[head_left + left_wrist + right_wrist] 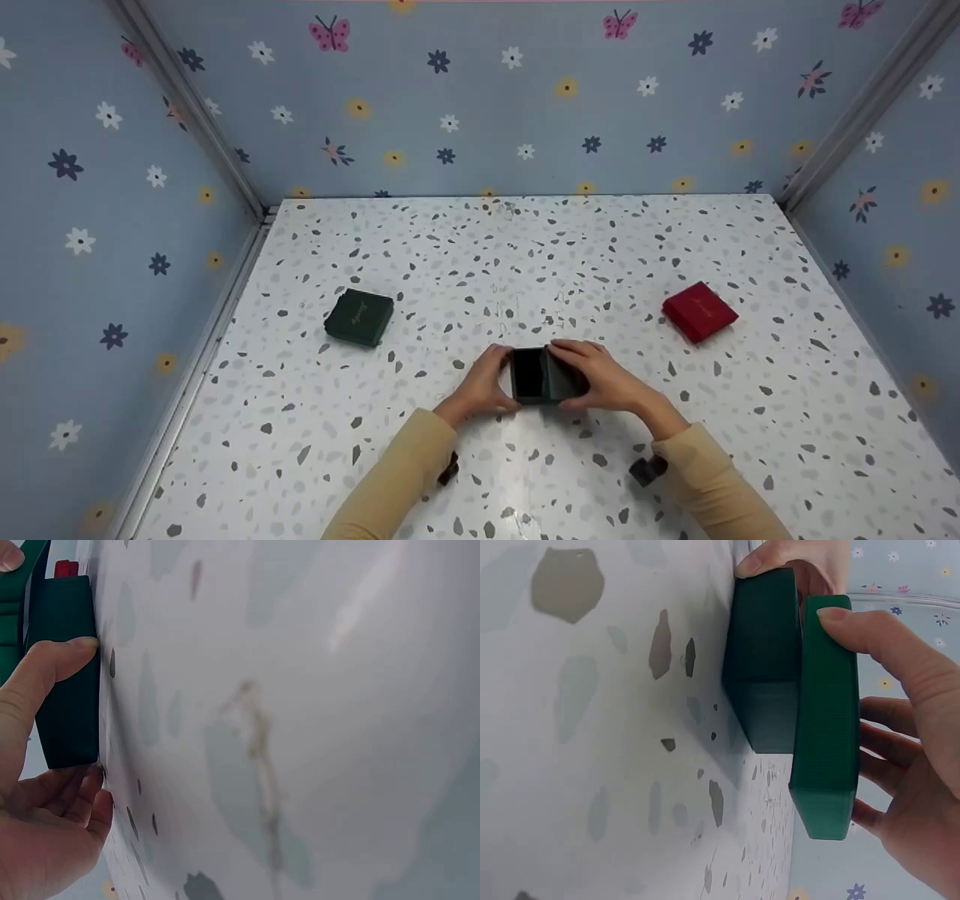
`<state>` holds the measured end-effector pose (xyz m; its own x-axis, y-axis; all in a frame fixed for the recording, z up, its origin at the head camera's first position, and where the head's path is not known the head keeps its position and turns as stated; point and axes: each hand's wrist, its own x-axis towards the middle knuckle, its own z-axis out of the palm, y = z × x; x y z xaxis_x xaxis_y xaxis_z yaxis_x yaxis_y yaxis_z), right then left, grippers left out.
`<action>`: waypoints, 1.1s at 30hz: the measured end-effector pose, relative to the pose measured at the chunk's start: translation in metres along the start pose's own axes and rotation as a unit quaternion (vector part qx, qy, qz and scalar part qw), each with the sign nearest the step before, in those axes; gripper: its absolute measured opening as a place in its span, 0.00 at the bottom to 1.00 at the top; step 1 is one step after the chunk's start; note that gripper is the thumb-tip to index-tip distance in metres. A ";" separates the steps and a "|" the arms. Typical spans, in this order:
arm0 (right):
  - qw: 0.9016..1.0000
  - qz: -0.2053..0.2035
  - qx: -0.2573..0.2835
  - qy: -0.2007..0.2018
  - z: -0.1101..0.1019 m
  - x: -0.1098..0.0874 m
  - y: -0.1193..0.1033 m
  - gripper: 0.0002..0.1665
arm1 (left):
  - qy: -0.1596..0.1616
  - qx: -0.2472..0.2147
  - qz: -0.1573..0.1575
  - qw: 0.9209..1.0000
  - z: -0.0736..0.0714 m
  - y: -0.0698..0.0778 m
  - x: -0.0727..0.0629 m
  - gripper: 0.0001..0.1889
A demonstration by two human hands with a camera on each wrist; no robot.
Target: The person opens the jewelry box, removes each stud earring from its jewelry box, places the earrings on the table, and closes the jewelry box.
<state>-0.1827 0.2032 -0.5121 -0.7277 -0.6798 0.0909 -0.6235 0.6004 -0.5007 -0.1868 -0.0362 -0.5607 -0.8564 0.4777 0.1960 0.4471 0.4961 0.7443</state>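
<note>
In the head view a dark green box [529, 373] rests on the speckled table near the middle, its black inside showing. My left hand [480, 384] grips its left end, with the thumb [69, 656] on the near side and the fingers at the far side. The box's lid [564, 377] stands tilted up at the right of the opening. My right hand [606, 376] holds this lid, thumb on the near edge and fingers round the far side. In the right wrist view the lid [826, 705] is a brighter green and sits higher than the box [761, 660].
A closed dark green box [360, 318] with faint lettering lies to the left on the table [480, 255]. To the right lies a red box [700, 312], also lettered. Blue patterned walls [480, 97] stand at the back and both sides.
</note>
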 end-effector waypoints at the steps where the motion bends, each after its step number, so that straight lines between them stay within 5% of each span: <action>1: 1.000 -0.001 0.001 -0.001 0.000 0.002 -0.001 0.50 | 0.001 -0.001 0.002 1.000 0.000 0.000 0.000 0.43; 14: 1.000 -0.010 0.006 -0.018 0.004 0.022 -0.006 0.50 | -0.009 0.003 -0.013 1.000 0.000 -0.001 0.002 0.44; 22: 1.000 -0.022 0.007 -0.021 0.008 0.031 -0.006 0.50 | -0.002 0.012 0.003 1.000 0.000 -0.001 0.002 0.44; 33: 0.999 -0.033 0.010 -0.029 0.014 0.039 -0.008 0.49 | -0.023 0.002 -0.031 0.999 -0.002 0.003 0.002 0.43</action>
<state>-0.2016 0.1658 -0.5169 -0.6669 -0.7413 0.0757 -0.6641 0.5452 -0.5116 -0.1875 -0.0352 -0.5566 -0.8696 0.4788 0.1206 0.3953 0.5285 0.7513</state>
